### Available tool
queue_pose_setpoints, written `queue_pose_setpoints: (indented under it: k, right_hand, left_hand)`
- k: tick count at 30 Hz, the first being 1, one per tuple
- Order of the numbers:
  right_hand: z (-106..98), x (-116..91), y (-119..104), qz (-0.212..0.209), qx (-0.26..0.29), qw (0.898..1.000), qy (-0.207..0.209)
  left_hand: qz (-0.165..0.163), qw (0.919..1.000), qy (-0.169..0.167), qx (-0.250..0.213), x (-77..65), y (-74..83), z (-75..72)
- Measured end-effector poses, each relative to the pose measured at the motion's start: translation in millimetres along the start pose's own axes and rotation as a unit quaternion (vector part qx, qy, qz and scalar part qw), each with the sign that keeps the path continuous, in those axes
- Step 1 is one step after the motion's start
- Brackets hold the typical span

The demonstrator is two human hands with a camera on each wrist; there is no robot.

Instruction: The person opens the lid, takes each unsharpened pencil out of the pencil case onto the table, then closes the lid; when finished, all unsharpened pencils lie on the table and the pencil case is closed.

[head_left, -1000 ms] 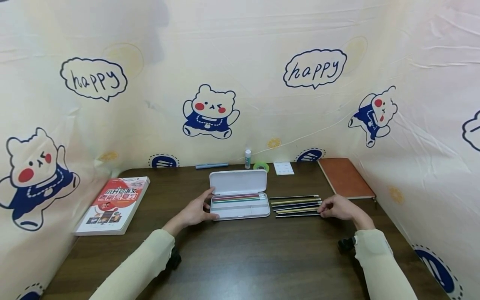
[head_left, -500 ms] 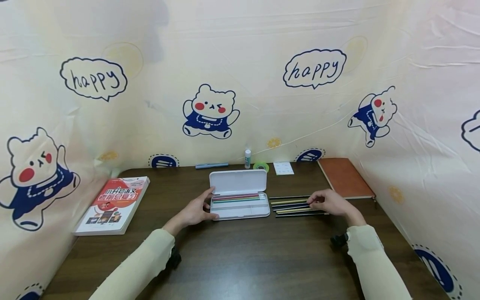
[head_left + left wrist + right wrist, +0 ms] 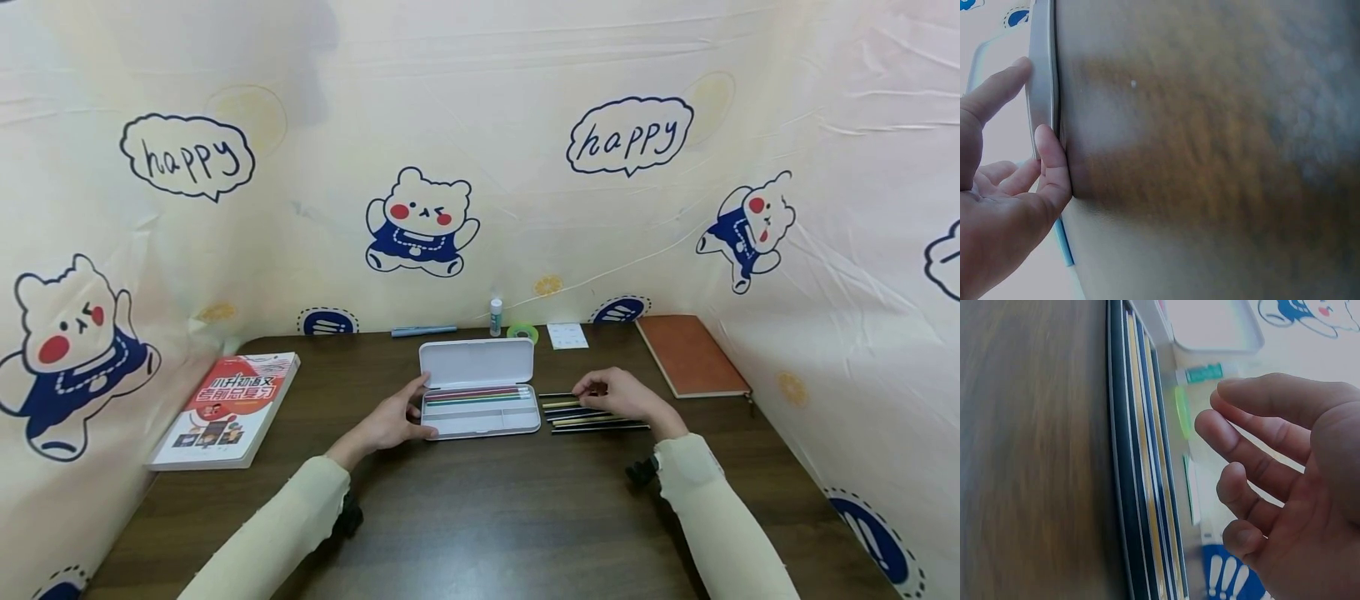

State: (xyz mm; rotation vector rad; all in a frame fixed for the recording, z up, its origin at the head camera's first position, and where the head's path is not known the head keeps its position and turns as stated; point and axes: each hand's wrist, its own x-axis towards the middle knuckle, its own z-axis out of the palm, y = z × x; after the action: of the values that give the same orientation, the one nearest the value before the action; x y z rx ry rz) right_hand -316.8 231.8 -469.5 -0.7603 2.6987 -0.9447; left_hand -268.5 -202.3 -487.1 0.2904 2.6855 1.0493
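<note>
An open white pencil case (image 3: 465, 425) lies on the table with its lid (image 3: 476, 364) tipped back. Several coloured pencils (image 3: 474, 400) lie in its rear compartment. My left hand (image 3: 390, 423) holds the case's left end, thumb on the front corner and fingers along the side. To the right of the case lies a row of black and yellow pencils (image 3: 600, 430). My right hand (image 3: 626, 396) hovers over their far side, fingers loosely bent. The right wrist view shows nothing between that hand's thumb and fingers, beside the pencils (image 3: 1147, 475).
Behind the case are a blue pen (image 3: 423, 332), a glue stick (image 3: 496, 318), green tape (image 3: 522, 334) and a white paper (image 3: 567, 337). A brown notebook (image 3: 693, 357) lies at the back right, and a thick book (image 3: 225, 412) at the left.
My right hand has moved left and away from me, from the pencils' right ends to over their far side. My left hand and the case have stayed put.
</note>
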Motion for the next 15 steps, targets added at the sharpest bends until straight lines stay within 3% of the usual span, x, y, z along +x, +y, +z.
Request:
queue_pose_setpoints:
  k: [8,15]
  right_hand:
    - [12.4,19.6,-19.1,-0.021,0.000,1.000,-0.023]
    - [25.7,33.3,-31.1,-0.039,-0.014,0.999,-0.015]
  left_hand:
    - [-0.002,1.0000,0.001,0.000,0.5,1.3,0.7]
    - [-0.004,1.0000,0.003,0.006,2.1,-0.6,0.8]
